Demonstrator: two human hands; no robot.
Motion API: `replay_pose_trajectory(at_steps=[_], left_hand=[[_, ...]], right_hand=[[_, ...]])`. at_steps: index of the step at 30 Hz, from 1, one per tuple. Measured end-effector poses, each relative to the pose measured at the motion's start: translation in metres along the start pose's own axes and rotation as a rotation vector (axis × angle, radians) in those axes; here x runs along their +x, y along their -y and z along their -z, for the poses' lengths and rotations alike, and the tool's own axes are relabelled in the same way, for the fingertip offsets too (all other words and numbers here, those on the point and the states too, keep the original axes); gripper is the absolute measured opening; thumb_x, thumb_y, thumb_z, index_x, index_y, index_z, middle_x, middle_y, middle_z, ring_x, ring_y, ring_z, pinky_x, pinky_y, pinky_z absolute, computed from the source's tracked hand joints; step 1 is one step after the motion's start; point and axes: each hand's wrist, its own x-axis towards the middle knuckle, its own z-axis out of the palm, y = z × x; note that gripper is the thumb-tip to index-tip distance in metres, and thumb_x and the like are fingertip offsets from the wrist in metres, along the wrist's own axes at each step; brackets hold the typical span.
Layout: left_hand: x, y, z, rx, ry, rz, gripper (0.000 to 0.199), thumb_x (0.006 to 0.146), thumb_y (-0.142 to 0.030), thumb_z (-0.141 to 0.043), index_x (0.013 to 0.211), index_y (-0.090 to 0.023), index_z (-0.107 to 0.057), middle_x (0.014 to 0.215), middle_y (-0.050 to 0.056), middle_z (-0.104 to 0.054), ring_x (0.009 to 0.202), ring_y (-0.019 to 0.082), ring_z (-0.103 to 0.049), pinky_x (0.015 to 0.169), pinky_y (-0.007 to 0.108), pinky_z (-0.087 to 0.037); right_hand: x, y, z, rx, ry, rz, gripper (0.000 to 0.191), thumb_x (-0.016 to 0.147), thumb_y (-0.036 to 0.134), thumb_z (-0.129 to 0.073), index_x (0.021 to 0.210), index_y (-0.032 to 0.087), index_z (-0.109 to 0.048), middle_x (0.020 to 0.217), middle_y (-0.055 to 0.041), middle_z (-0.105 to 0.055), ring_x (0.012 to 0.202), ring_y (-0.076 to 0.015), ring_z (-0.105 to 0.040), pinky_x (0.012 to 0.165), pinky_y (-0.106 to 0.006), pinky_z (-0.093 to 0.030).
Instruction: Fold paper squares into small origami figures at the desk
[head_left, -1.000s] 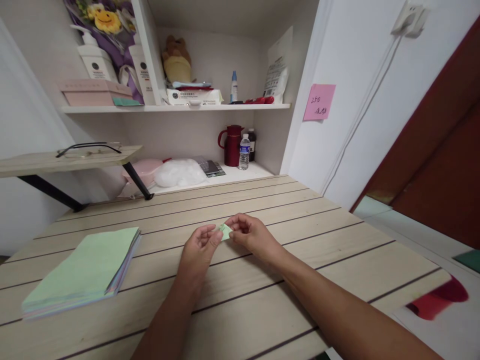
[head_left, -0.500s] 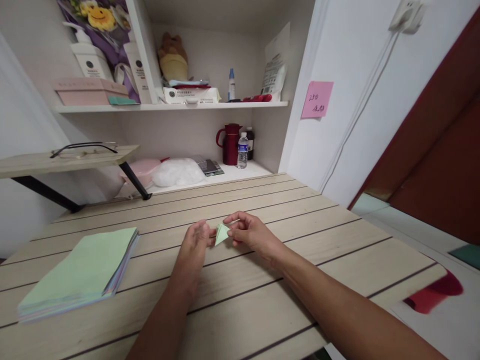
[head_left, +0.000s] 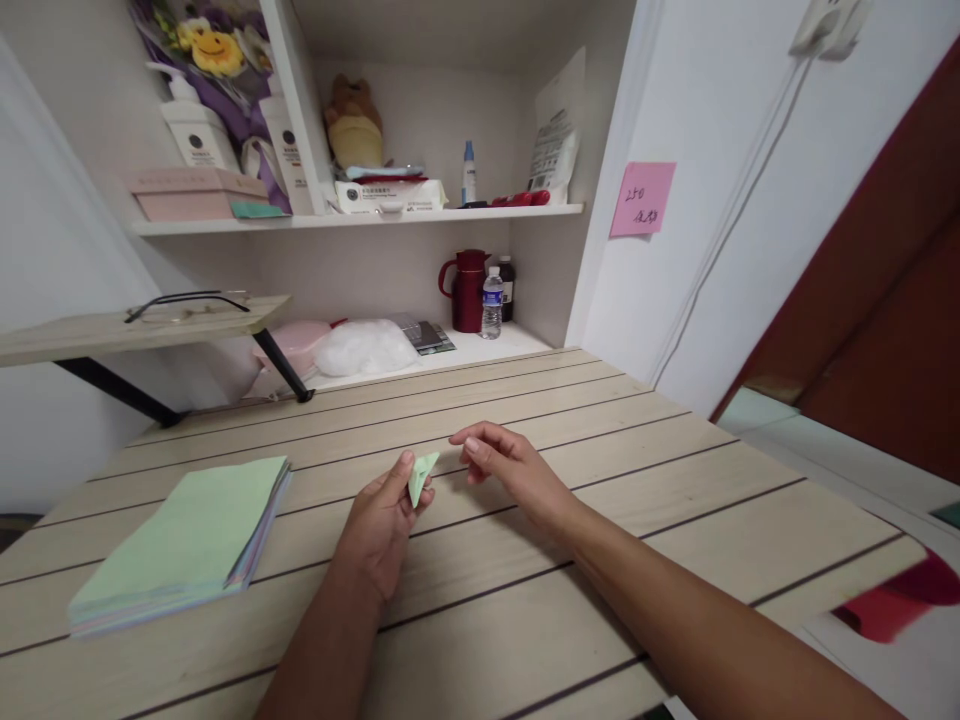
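Observation:
A small folded piece of light green paper (head_left: 422, 476), pointed and roughly triangular, is held upright above the table. My left hand (head_left: 386, 505) pinches it between thumb and fingers. Just to its right, my right hand (head_left: 504, 460) is apart from the paper, fingers loosely curved and nothing visible in them. On the left of the table lies a stack of coloured paper (head_left: 184, 535), a light green sheet on top and other pastel colours along its edges.
The wooden table (head_left: 480, 620) has dark stripes. A small raised stand (head_left: 187, 330) with eyeglasses (head_left: 187, 297) stands at back left. Behind, a cabinet holds a red jug (head_left: 469, 292), a water bottle (head_left: 492, 303) and a white plastic bag (head_left: 367, 347). A red bin (head_left: 889, 605) stands on the floor at right.
My right hand has let go of the folded green paper and drawn slightly away. My left hand now holds it alone, turned to another side. The view has shifted a little.

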Motion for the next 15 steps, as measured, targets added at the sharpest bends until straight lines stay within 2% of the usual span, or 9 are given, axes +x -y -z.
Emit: replay_pose_trajectory(at_steps=[3, 6, 11, 15], left_hand=[[0.001, -0.002, 0.000, -0.086, -0.060, 0.039, 0.018, 0.076, -0.028, -0.075, 0.072, -0.013, -0.068, 0.066, 0.002, -0.065, 0.057, 0.008, -0.056, 0.073, 0.025, -0.051], [0.000, -0.001, -0.001, -0.055, -0.037, 0.017, 0.020, 0.074, -0.030, -0.078, 0.074, -0.011, -0.070, 0.068, 0.003, -0.067, 0.061, 0.010, -0.058, 0.070, 0.025, -0.051], [-0.002, 0.006, -0.006, 0.055, 0.024, -0.031, 0.038, 0.069, -0.045, -0.079, 0.082, -0.009, -0.073, 0.072, 0.005, -0.068, 0.070, 0.013, -0.059, 0.072, 0.026, -0.046], [-0.001, 0.010, -0.007, 0.119, 0.012, -0.064, 0.039, 0.068, -0.046, -0.078, 0.083, -0.010, -0.073, 0.066, 0.000, -0.062, 0.063, 0.010, -0.050, 0.064, 0.024, -0.039]], right_hand=[[-0.001, 0.000, -0.001, -0.122, -0.027, 0.118, 0.029, 0.080, 0.039, -0.070, 0.104, 0.023, -0.068, 0.094, -0.0028, -0.059, 0.083, -0.0160, -0.057, 0.077, -0.030, -0.046], [-0.003, -0.001, -0.003, -0.254, -0.022, 0.240, 0.031, 0.078, 0.029, -0.073, 0.108, 0.026, -0.067, 0.109, -0.0042, -0.052, 0.094, -0.0178, -0.057, 0.086, -0.034, -0.047], [-0.004, -0.003, -0.008, -0.423, -0.018, 0.379, 0.034, 0.077, 0.014, -0.070, 0.108, 0.027, -0.068, 0.107, -0.0046, -0.050, 0.105, -0.0203, -0.053, 0.093, -0.037, -0.046], [-0.005, -0.005, -0.011, -0.497, 0.015, 0.430, 0.036, 0.074, 0.005, -0.068, 0.103, 0.026, -0.069, 0.103, -0.0035, -0.052, 0.104, -0.0197, -0.054, 0.096, -0.036, -0.044]])
